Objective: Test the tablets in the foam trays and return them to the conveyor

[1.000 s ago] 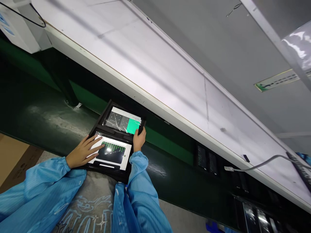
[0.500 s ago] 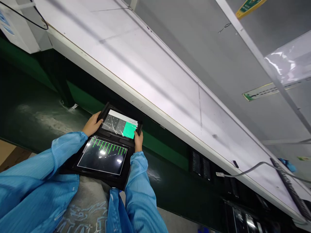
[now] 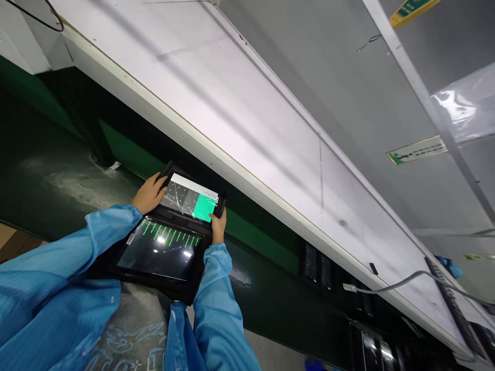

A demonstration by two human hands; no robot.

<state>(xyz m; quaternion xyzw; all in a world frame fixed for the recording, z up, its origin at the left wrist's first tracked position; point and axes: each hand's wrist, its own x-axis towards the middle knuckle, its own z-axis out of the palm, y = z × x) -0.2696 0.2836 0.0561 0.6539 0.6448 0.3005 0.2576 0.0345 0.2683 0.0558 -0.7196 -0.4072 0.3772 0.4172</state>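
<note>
A black two-screen device (image 3: 168,214) lies in front of my body at the edge of the dark green bench. Its smaller upper screen (image 3: 181,193) shows a grey keypad with a bright green block, under a wrinkled clear film. The larger lower screen (image 3: 154,257) is dark, with a row of short green lines along its top and light reflections. My left hand (image 3: 149,195) grips the upper screen part at its left edge. On the opposite edge, my right hand (image 3: 218,225) is closed around the side, thumb by the green block. The fingertips behind the device are hidden.
A long white shelf (image 3: 216,123) runs diagonally above the dark green bench (image 3: 266,293). Black devices (image 3: 317,265) stand under the shelf on the right, and a grey cable (image 3: 394,284) with a pale plug hangs over its edge. A white box (image 3: 27,41) sits at upper left.
The white outline around the lower screen's picture has gone; the green lines remain. My left fingers have shifted slightly on the upper edge. The view has moved a little.
</note>
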